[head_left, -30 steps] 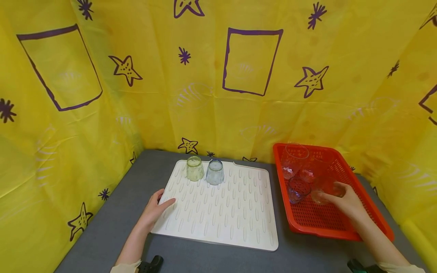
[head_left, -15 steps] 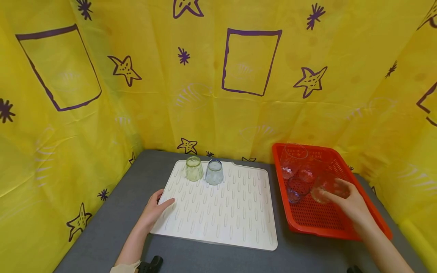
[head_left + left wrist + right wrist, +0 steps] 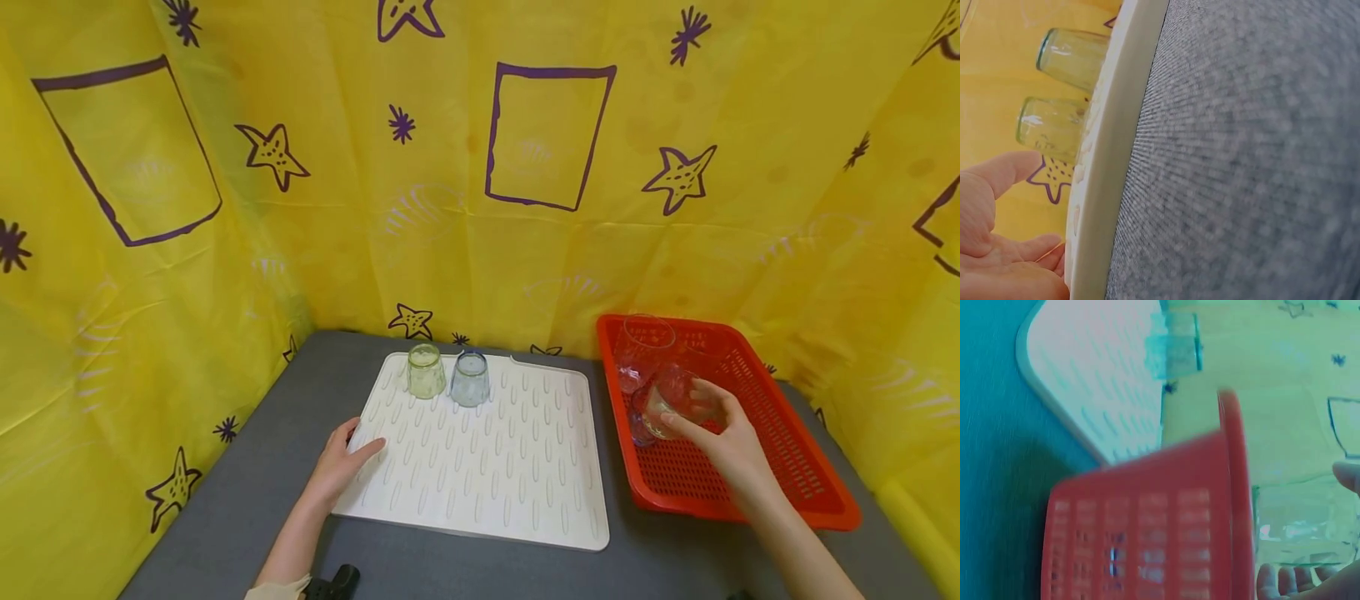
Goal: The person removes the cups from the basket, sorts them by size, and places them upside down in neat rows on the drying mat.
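A clear glass (image 3: 662,407) is in my right hand (image 3: 726,429), gripped between thumb and fingers above the red basket (image 3: 806,467). In the right wrist view the glass (image 3: 1304,522) shows beyond the basket's rim. My left hand (image 3: 339,465) is at the left edge of the white drying mat (image 3: 480,475), thumb stretched over the mat and fingers by its side. A green glass (image 3: 426,372) and a blue glass (image 3: 470,380) stand upside down side by side at the mat's back left. Whether the left fingers touch the mat is unclear.
Further clear glasses, among them a tall glass (image 3: 647,342), stand at the back left of the basket. A purple-tinted glass (image 3: 641,425) is partly hidden behind the held one. Yellow patterned cloth (image 3: 420,250) encloses the grey table (image 3: 270,467) behind and on both sides.
My right hand has lifted the clear glass from the basket floor and moved it leftward, toward the basket's left wall. The left hand and the two glasses on the mat stay put.
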Demonstrator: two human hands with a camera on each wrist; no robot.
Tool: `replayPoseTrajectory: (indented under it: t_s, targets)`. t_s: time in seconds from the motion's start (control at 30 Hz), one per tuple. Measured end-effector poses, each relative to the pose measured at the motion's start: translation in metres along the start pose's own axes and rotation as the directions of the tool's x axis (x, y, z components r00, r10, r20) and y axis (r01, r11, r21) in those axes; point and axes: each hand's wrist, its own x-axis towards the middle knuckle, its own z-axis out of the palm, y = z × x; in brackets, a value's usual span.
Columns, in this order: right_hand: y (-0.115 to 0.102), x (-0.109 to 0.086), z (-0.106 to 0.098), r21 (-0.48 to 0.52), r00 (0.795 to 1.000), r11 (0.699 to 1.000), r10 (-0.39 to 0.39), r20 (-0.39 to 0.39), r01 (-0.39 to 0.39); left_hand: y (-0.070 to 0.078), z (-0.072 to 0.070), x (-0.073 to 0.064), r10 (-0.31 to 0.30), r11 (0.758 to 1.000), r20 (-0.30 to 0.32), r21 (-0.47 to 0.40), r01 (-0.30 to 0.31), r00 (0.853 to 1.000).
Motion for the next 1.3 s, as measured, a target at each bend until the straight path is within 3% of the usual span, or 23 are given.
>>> replayPoseTrajectory:
  t_s: [0.23,0.47,0.8,0.97,1.1,1.2,1.3]
  targets:
    - [-0.01,-0.001,0.03,0.079,0.997,0.994,-0.078,0.021,0.076,0.0,0.001,-0.001,0.005,1.0,-0.001,0.03,-0.005,1.0]
    - [-0.019,-0.001,0.056,0.08,0.99,0.99,-0.124,0.068,0.118,-0.001,0.003,0.002,0.023,0.999,-0.004,0.043,-0.023,1.0]
    - [-0.024,-0.003,0.092,0.117,0.982,0.989,-0.11,0.156,0.092,0.004,0.008,-0.001,0.045,0.997,-0.04,0.061,-0.043,0.998]
    - [-0.022,-0.004,0.105,0.115,0.977,0.991,-0.093,0.194,0.071,0.015,0.014,-0.007,0.103,0.984,-0.04,0.152,-0.096,0.994]
    - [-0.02,-0.006,0.115,0.125,0.97,0.988,-0.12,0.212,0.095,0.028,0.027,-0.014,0.189,0.966,-0.039,0.185,-0.178,0.981]
    - [-0.019,-0.009,0.12,0.147,0.962,0.982,-0.148,0.229,0.116,0.039,0.042,-0.021,0.277,0.955,-0.018,0.115,-0.273,0.961]
    - [-0.018,-0.011,0.125,0.157,0.954,0.979,-0.164,0.251,0.127,0.049,0.058,-0.029,0.368,0.929,0.051,0.013,-0.369,0.928]
